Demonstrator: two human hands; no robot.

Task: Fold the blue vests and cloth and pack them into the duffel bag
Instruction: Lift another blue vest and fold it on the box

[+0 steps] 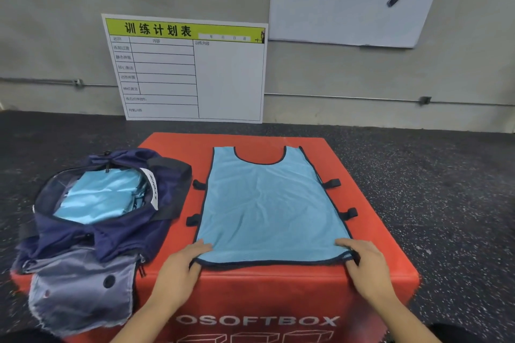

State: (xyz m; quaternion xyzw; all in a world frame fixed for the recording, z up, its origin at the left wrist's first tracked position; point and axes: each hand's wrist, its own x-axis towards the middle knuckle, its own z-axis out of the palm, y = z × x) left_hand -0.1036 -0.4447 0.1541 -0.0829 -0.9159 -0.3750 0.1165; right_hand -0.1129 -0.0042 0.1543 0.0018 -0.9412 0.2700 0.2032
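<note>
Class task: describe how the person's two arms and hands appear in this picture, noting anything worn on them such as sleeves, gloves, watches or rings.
Both forearms are bare up to the bottom edge of the picture, with no sleeves in view. The left hand and the right hand wear no gloves, and no watch, bracelet or ring shows on either.

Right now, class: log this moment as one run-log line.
left hand: pinches vest hem corner | right hand: pinches other hem corner | blue vest: flat, unfolded on red box | duffel bag: open, blue cloth inside
</note>
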